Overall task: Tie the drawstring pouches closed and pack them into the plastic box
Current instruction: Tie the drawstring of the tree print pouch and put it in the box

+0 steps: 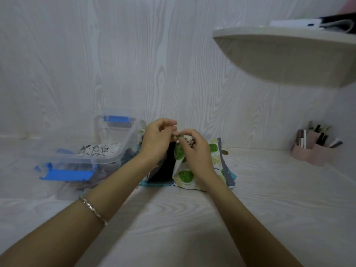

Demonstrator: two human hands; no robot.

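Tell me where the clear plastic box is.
In the head view, the plastic box sits on the table at left centre, just left of the left hand, a white printed pouch lying inside.

Your box (105, 159): clear, glossy plastic; its latches (65, 174) are opaque blue plastic. Your pouch (185, 175): matt printed cloth. Table (183, 218): pale, smooth wood-grain. Bracelet (94, 211): shiny metal.

A plastic box (119, 132) sits on the surface (183, 218) at the left, with a packed pouch (100, 149) inside it. Just right of the box lies a pile of pouches (216, 153); in front of the pile stands an upright pouch (185, 176), its top pinched by the left hand (156, 141) and right hand (194, 153). A desk organiser (314, 153) stands far right by the wall, below a shelf (289, 54).
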